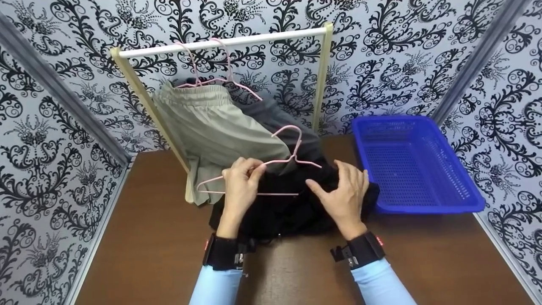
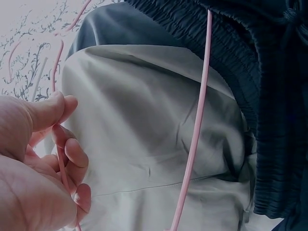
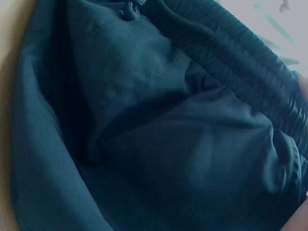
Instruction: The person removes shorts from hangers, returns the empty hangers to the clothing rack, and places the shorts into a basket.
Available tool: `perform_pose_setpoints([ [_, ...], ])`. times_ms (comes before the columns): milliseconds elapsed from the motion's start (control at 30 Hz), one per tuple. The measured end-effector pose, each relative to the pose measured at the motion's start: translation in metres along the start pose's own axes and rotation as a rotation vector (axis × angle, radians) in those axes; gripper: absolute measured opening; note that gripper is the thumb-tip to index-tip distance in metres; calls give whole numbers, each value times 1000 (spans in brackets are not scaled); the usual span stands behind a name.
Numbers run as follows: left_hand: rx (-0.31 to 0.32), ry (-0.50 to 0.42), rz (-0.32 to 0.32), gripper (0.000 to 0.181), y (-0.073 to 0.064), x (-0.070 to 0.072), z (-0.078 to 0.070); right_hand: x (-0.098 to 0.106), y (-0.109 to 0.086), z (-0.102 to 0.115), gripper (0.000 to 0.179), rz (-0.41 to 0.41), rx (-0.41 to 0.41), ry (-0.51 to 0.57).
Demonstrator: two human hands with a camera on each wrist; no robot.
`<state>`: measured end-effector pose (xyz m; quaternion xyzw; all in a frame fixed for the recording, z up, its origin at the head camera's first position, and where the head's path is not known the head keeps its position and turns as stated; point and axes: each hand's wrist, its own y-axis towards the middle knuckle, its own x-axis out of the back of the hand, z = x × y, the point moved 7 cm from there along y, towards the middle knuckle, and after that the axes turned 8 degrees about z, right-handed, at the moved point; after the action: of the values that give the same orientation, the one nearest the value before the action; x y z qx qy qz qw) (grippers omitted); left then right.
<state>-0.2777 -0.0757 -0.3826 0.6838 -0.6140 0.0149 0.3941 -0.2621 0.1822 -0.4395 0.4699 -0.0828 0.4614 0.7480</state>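
In the head view, the left hand (image 1: 241, 180) pinches one sloping arm of a pink hanger (image 1: 293, 158) between thumb and fingers; the hook rises to the right of that hand. The right hand (image 1: 345, 195) has its thumb spread well apart from its fingers against a black garment (image 1: 279, 216), which lies between and below both hands; whether its fingers grip the cloth cannot be told. The hanger's other end disappears into the garment between the hands. Beyond the left hand, a pale grey-green garment (image 1: 207, 118) and a dark grey garment (image 1: 271, 114) hang from a rack (image 1: 254, 42). Right of the right hand, a blue basket (image 1: 432, 209) stands on the brown table (image 1: 148, 241).

The left wrist view shows what the head view hides: the left hand's thumb and fingertips meet around the wire, with the other fingers curled. To the right of this hand, the hanger's straight lower bar runs up to the black garment's gathered waistband (image 2: 216, 53).

The right wrist view is nearly filled by the black garment, showing its folds and a knotted cord (image 3: 131, 10); only slivers of skin appear at the right edge.
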Motion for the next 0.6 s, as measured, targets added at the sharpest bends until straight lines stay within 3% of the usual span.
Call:
perform_pose_setpoints([
  [233, -7, 3, -7, 6, -2, 0, 1, -4, 0, 2, 85, -20, -34, -32],
  [600, -29, 11, -10, 7, -5, 5, 0, -1, -1, 7, 61, -43, 20, -15],
])
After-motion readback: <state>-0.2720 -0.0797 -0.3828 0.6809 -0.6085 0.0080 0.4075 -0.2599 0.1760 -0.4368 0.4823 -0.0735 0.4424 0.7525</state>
